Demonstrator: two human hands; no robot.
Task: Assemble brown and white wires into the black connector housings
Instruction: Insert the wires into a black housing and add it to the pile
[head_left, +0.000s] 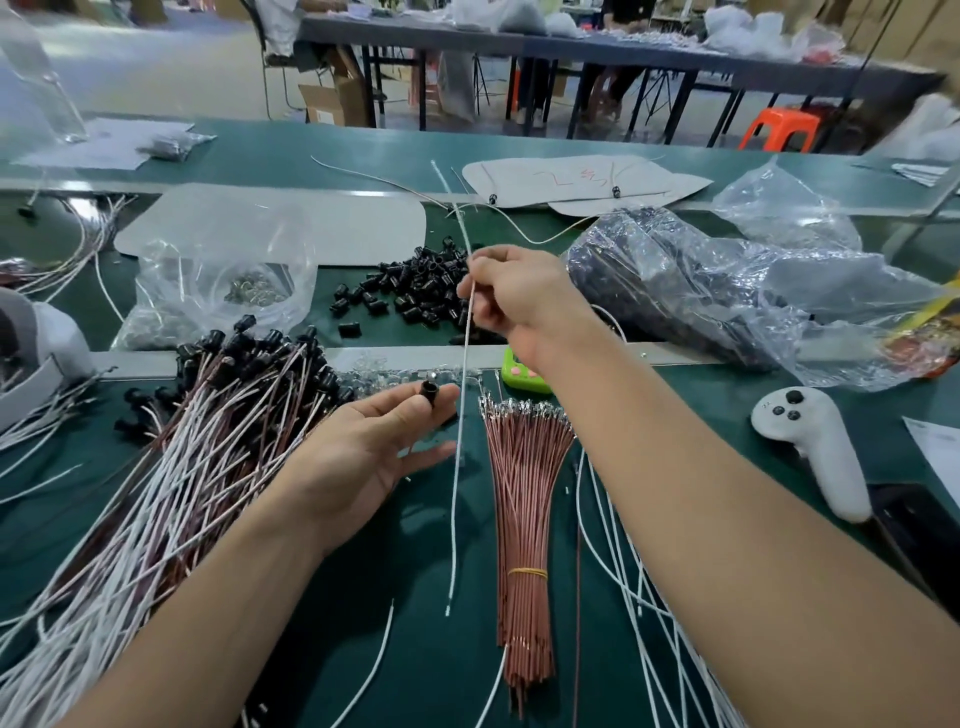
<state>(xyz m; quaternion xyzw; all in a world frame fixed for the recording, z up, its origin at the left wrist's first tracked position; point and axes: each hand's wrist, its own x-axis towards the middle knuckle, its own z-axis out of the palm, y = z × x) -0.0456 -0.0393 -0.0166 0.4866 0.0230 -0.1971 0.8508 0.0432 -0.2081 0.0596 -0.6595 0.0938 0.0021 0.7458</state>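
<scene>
Clearance: one bare lane on the green mat (415, 597).
Lane runs between finished-harness pile (182, 467) and brown wire bundle (522, 519). White wire (454, 519) hanging from right hand (519, 301) splits it, left hand (374, 447) holding a black housing (430, 389) caps the top, loose white wires (623, 571) clutter right.

We see a white controller (810, 447) with dark buttons, lying on the green table (410, 551) at the right. A small green device (515, 371) lies near the metal strip. Farther back lies a grey cardboard sheet (322, 228). On the floor behind stand an orange stool (782, 132) and an open carton (332, 104).
</scene>
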